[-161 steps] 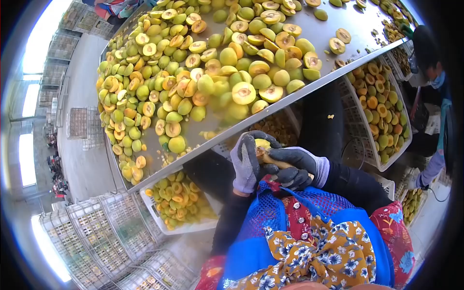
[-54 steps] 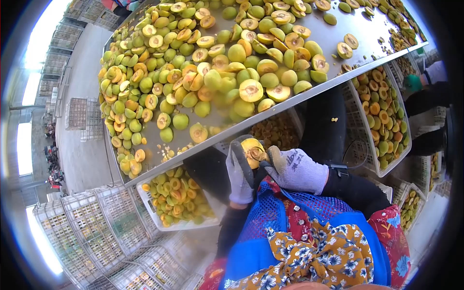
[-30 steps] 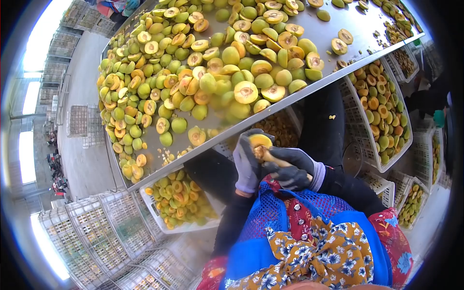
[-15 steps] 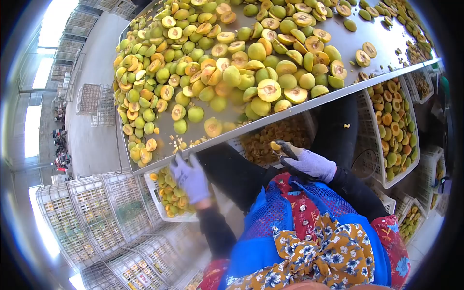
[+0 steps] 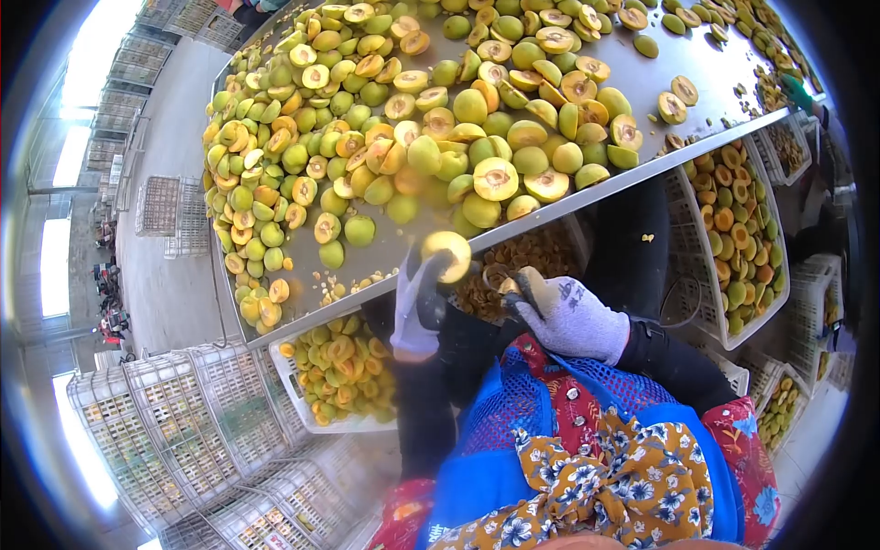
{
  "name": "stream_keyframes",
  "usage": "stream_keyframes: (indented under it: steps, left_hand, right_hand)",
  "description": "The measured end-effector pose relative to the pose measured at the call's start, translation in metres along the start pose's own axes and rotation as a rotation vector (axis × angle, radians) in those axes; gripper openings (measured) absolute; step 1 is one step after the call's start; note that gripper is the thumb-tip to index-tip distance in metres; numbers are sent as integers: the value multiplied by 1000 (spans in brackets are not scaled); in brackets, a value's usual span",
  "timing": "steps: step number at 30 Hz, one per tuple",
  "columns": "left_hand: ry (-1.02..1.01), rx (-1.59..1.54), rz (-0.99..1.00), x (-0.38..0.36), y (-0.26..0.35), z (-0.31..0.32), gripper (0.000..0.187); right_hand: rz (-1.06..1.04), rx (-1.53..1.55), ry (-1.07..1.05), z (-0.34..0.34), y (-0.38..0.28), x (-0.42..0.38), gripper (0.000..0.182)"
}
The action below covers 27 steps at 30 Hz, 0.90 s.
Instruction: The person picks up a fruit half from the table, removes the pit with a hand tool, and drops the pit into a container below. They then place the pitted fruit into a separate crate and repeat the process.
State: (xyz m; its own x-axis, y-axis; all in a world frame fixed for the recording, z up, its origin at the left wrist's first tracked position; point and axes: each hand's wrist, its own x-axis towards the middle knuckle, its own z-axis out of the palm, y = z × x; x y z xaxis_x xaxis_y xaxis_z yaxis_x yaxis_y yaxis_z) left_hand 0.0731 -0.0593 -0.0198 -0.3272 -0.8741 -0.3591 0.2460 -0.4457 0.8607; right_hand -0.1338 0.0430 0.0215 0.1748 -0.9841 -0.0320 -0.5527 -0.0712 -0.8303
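Note:
My left hand (image 5: 420, 307), in a pale lilac glove with a dark palm, is closed on a halved yellow-green fruit (image 5: 446, 256), possibly an apricot or plum, at the metal table's front edge (image 5: 367, 291). Close by on the right, my right hand (image 5: 559, 312), gloved alike, has its fingers pinched around what looks like a small tool with a thin ring-shaped end (image 5: 495, 273). Its handle is mostly hidden in the fingers. A large heap of fruit halves (image 5: 367, 137) covers much of the tabletop beyond both hands.
Below the table edge, a white crate of fruit halves (image 5: 295, 390) sits at left and another fruit-filled crate (image 5: 720, 316) at right. Small pieces (image 5: 490, 298) lie in a container under my hands. A green-gloved hand of another person (image 5: 799, 93) reaches in at far right. Stacked crates (image 5: 174, 431) stand lower left.
My left hand has moved right from above the left crate and taken a fruit half from near the table edge. My right hand has shifted slightly left, closer to it.

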Motion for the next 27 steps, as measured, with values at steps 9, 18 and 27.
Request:
stream_keyframes:
  steps: [9,18,27]
  left_hand:
    - [-101,723,467,-40,-8,66,41]
    - [136,2,241,-45,-41,89,42]
    - [-59,-199,135,-39,-53,87,50]
  right_hand:
    - [3,-64,28,8,2,-4,28]
    - [435,1108,-310,9,11,-6,37]
    - [684,2570,-883,14,34,-16,41]
